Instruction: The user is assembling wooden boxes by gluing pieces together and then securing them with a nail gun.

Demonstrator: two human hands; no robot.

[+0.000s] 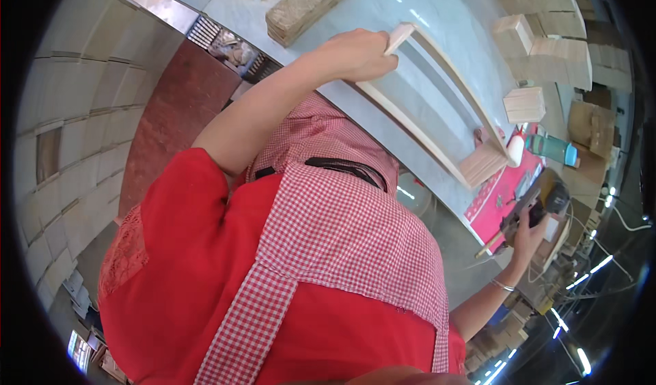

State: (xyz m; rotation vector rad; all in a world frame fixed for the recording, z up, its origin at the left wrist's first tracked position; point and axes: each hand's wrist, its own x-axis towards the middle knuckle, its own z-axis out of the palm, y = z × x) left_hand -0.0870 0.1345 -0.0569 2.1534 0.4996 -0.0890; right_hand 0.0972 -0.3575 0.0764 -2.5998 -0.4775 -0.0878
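My left hand (pixel 362 53) is closed round the far-left end of a long, narrow wooden frame (pixel 415 131). This open rectangular frame of pale wood is held at a slant over the bluish tabletop, its other end close to the pink sheet. Out to the right, my right hand (pixel 529 238) is wrapped round a dark tool that looks like a nail gun (pixel 540 200). A thin brass-coloured piece sticks out from its lower left. The tool is apart from the frame. Some of my right fingers are hidden behind it.
A bundle of brown wooden strips (pixel 311 6) lies on the table (pixel 471 40) at the far left. Wooden blocks (pixel 525 105) and stacked boxes stand at the right. A teal bottle (pixel 552 149) and a white bottle (pixel 516 149) are by the pink sheet (pixel 493 207).
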